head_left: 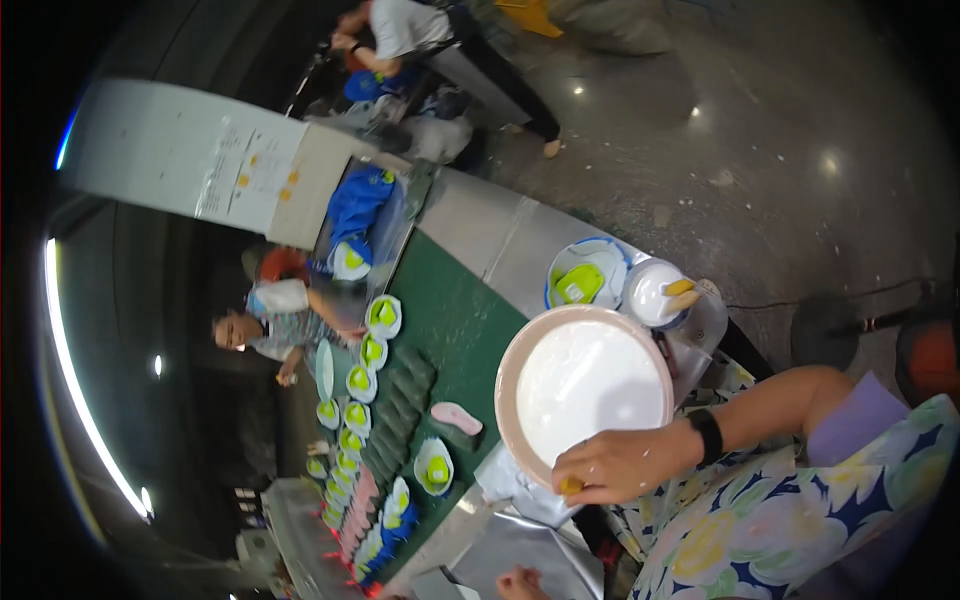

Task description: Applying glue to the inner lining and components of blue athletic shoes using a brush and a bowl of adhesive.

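Observation:
My right hand [622,466], with a black band at the wrist, is closed over the near rim of a pale pink basin [507,400]. White liquid [590,380] fills much of the basin. A small yellow-brown piece [571,486] shows between the fingers; the rest of it is hidden. My left hand [520,583] is cut off by the lower edge, its fingers curled, and what they hold cannot be made out. Beside the basin stands a small white tub [645,305] with a yellow-handled brush [681,296] across it. A white-and-lime shoe upper [580,284] lies next to it.
A green conveyor belt [465,290] carries rows of white-and-lime shoe uppers [434,467], dark soles [400,400] and a pink sole [456,417]. A co-worker [290,310] stands across it. A white machine housing [190,150] and another person [440,50] are farther off.

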The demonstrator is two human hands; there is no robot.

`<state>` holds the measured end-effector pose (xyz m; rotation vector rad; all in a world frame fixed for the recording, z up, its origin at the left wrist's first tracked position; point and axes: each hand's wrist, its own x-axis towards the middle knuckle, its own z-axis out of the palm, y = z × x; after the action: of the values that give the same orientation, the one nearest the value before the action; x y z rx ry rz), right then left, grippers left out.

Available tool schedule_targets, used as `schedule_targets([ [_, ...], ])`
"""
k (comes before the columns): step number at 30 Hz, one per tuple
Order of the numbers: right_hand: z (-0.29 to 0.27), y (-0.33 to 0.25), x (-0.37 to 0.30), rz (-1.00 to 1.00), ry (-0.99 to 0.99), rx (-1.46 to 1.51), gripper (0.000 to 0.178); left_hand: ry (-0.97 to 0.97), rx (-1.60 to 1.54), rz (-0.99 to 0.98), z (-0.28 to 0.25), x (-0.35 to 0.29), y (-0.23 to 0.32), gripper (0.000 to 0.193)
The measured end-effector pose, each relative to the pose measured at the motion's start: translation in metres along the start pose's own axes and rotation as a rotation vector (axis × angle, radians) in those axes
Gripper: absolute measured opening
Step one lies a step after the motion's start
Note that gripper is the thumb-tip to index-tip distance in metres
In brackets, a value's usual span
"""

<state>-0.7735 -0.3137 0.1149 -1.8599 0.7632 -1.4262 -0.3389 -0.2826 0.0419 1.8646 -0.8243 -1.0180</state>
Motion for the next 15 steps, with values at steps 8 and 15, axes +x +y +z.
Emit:
schedule_targets([
  [8, -0.005, 0.024, -0.013, 0.067, 0.038, 0.114, 0.023, -0.241, 0.231, -0.046, 0.046, -0.015, 0.025, 0.013],
  [15, -0.014, 0.038, -0.019, 0.122, 0.119, 0.077, 0.02, -0.345, 0.239, -0.01, 0.105, -0.009, 0.041, 0.017],
])
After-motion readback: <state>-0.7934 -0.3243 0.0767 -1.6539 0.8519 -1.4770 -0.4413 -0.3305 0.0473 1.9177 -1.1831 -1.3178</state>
